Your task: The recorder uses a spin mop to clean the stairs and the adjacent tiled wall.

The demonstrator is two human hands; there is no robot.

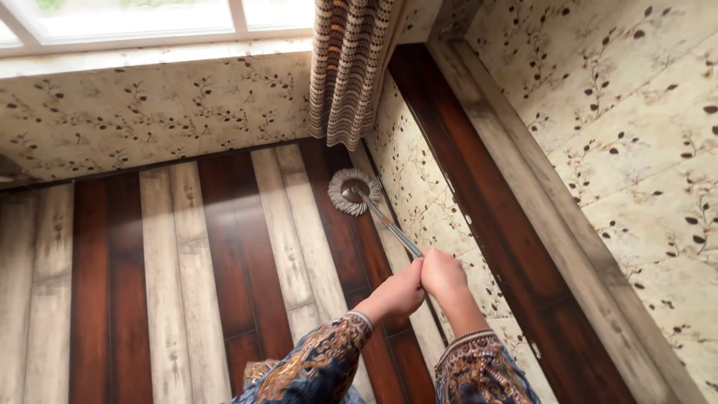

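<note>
Both hands are wrapped around the pole (389, 228) of a mop. The left hand (400, 292) and the right hand (443, 273) sit side by side, touching, each closed tight on the upper end of the metal shaft. The sleeves (329, 363) are patterned in blue and gold.

The mop head (353, 191) lies flat on the floor (179, 262), tucked into the corner where the planks meet the wall (419, 187), just below the hem of the curtain (348, 71). To my eye this is the corner-scrubbing part of mopping: the head is pushed out to the far end of a stroke, right up against the skirting.

The next move, I judge, calls for a steady draw along the planks, keeping the head flat so the fringe stays in contact, and keeping clear of the curtain hem, which hangs close enough to catch.

The head is round, with a pale grey-white fringe of strands around a darker, shiny centre disc where the pole joins. The pole is slim and silvery, running at a slant from the disc to the hands. Whether the strands are wet I cannot tell. The floor shows alternating dark red-brown and bleached planks, and the walls carry cream paper with a leafy twig pattern under a window (134, 19).
</note>
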